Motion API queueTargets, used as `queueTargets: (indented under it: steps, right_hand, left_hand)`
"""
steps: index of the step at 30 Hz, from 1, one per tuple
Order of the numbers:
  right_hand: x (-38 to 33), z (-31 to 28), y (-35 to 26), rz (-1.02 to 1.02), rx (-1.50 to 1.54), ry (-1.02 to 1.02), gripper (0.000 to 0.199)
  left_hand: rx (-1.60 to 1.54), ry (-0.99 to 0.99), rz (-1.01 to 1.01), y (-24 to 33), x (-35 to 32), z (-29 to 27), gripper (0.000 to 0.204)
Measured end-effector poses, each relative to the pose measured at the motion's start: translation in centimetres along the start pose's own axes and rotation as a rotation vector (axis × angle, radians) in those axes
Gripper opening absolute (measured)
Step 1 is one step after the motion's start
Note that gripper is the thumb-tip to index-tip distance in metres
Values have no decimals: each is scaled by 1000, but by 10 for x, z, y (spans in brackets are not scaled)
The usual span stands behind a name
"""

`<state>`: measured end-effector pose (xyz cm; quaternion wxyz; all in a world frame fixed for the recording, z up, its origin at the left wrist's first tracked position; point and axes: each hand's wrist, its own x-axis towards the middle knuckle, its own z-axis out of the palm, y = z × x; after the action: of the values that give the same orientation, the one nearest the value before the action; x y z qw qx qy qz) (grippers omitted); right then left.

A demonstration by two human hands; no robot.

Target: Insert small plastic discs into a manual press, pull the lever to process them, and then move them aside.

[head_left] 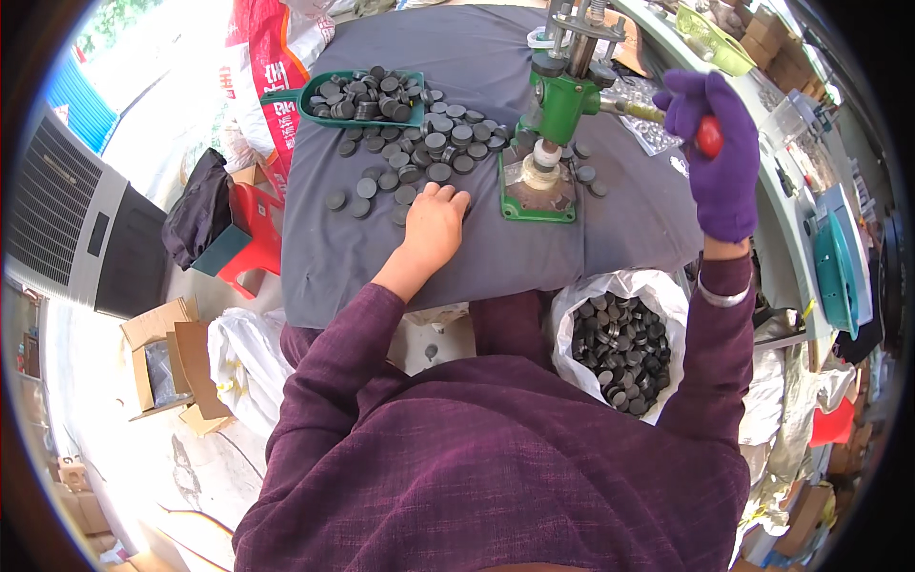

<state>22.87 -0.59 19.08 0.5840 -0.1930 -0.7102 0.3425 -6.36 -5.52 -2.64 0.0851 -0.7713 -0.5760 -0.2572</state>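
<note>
My right hand [710,143], in a purple glove, is closed around the red knob [708,138] of the lever of a green hand press [558,105]. The press stands on its green base plate [537,205] on a table under a grey cloth [381,257]. A white round piece [546,155] sits under the press ram. My bare left hand [434,224] rests on the cloth just left of the base plate, its fingertips touching dark discs. Several dark round discs [419,153] lie scattered on the cloth ahead of that hand.
A green tray [315,95] with several dark discs stands at the table's far left. A white bag [620,343] full of dark discs sits by my right side. A red stool [253,243], cardboard boxes [167,357] and a grey cooler [67,219] stand left.
</note>
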Motion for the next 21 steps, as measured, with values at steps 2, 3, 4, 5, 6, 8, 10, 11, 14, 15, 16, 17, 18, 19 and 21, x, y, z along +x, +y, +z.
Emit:
queueTargets:
  steps: [2, 3, 4, 5, 6, 8, 10, 11, 14, 15, 16, 17, 18, 19, 21]
  right_hand:
    - [16, 0, 3, 10, 40, -8, 41]
    - [22, 2, 2, 15, 55, -14, 42]
    - [25, 6, -2, 104, 66, 32, 45]
    - [28, 5, -2, 99, 76, 30, 45]
    - [30, 5, 0, 95, 89, 27, 45]
    - [31, 3, 0, 102, 102, 39, 46]
    - [31, 3, 1, 128, 104, 69, 46]
    - [31, 3, 1, 121, 98, 70, 46]
    - [31, 4, 0, 109, 87, 69, 47]
    - [31, 4, 0, 111, 88, 71, 47]
    - [31, 4, 0, 113, 90, 72, 47]
    - [31, 4, 0, 111, 88, 71, 48]
    - [31, 4, 0, 110, 89, 71, 48]
    - [30, 4, 1, 109, 90, 70, 48]
    - [26, 8, -2, 92, 65, 84, 48]
  left_hand:
    - [-56, 20, -15, -2, 3, 0, 26]
    - [-88, 32, -22, -3, 5, 0, 27]
    - [-125, 50, -30, -3, 8, 2, 27]
    - [-163, 68, -39, -3, 10, 4, 27]
    - [-199, 84, -50, -2, 12, 5, 27]
    - [-294, 179, -85, 5, 24, 11, 29]
    - [-412, 245, -132, 17, 38, 14, 33]
    - [-481, 265, -160, 23, 45, 16, 37]
    - [-528, 248, -204, 42, 64, 20, 48]
    - [-517, 230, -210, 45, 69, 23, 52]
    - [-491, 187, -214, 47, 74, 27, 59]
    - [-491, 194, -222, 50, 77, 30, 60]
    - [-490, 199, -230, 52, 80, 31, 61]
    - [-488, 205, -238, 55, 82, 33, 62]
    - [-478, 213, -241, 57, 88, 36, 65]
